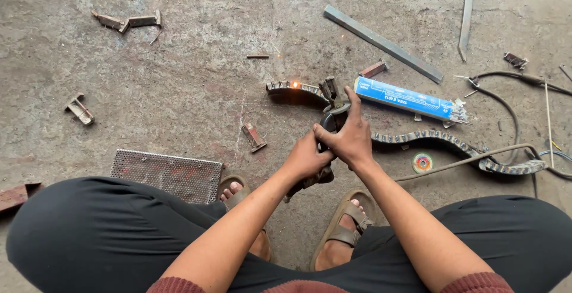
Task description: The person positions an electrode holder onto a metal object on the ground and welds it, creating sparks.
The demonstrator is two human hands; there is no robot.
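Electrode holder (331,103) gripped by left hand (305,157) and right hand (351,139), fingers closed around it, above floor (179,84); glowing spot (295,84) on curved toothed strip (296,90), apparently an arc. Steady two-handed support suits a controlled bead.

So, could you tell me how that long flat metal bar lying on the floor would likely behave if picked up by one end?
The flat metal bar looks like solid steel, so it is probably stiff and would hardly sag. It seems heavy for its slim shape, so the far end would likely drag. Being flat, it should slide on the concrete floor rather than roll.
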